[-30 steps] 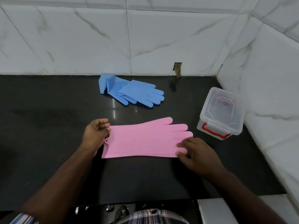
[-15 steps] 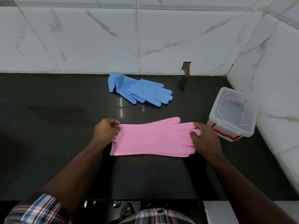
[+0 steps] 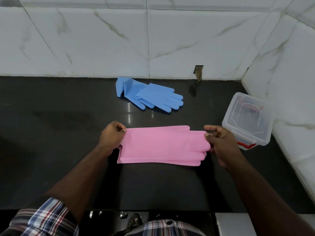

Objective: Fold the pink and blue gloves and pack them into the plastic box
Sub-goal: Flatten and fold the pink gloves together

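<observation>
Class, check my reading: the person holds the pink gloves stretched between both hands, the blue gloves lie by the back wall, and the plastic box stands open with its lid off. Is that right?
Not quite. In the head view the plastic box has its lid on, shut. The rest holds: the left hand and right hand hold the pink gloves by the ends, and the blue gloves lie by the back wall.

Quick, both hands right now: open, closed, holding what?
Left hand: closed, pinching the cuff end of the pink gloves.
Right hand: closed, pinching the fingertip end of the pink gloves.

No readable text, labels or numbers anywhere; plastic box lid possibly embossed, too blurred to read.
</observation>
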The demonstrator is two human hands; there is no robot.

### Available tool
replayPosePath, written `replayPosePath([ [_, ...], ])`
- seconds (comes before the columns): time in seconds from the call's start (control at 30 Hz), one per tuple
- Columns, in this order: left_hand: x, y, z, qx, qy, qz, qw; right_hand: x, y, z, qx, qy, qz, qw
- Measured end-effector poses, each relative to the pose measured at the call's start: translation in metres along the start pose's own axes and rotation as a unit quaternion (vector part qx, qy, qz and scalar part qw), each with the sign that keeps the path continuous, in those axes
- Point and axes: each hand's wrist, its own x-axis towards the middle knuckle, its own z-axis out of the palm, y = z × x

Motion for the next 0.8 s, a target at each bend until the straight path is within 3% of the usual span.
replayPosePath([
  [0.13,0.002,0.0,0.001,-0.003,0.004,-0.009,1.0,0.001,0.002,-0.002,0.015,-0.025,0.025,0.999],
  [0.2,0.004,0.001,0.002,-0.002,0.005,-0.01,1.0,0.0,0.007,-0.002,-0.125,-0.01,-0.007,0.992],
  [0.27,0.004,0.001,0.001,0.0,0.005,-0.009,1.0,-0.001,0.01,-0.001,-0.348,-0.004,-0.059,0.936],
  [0.33,0.004,0.001,0.0,-0.006,0.004,-0.008,1.0,-0.003,0.008,0.002,-0.463,0.017,-0.101,0.88],
  [0.4,0.004,-0.001,-0.001,-0.007,0.005,-0.005,1.0,-0.001,0.001,0.01,-0.476,0.057,-0.186,0.857],
  [0.47,0.002,-0.003,-0.003,0.006,0.006,0.0,1.0,0.008,-0.009,0.021,-0.452,0.048,-0.244,0.857],
  [0.57,0.0,-0.005,-0.004,0.045,0.011,0.021,0.999,0.033,-0.025,0.038,-0.424,-0.027,-0.152,0.892],
  [0.63,-0.001,-0.006,-0.005,0.07,0.013,0.025,0.997,0.047,-0.027,0.046,-0.434,-0.061,-0.11,0.892],
  [0.8,-0.001,-0.009,-0.008,0.062,-0.006,0.038,0.997,0.058,-0.029,0.054,-0.413,-0.083,-0.108,0.9],
])
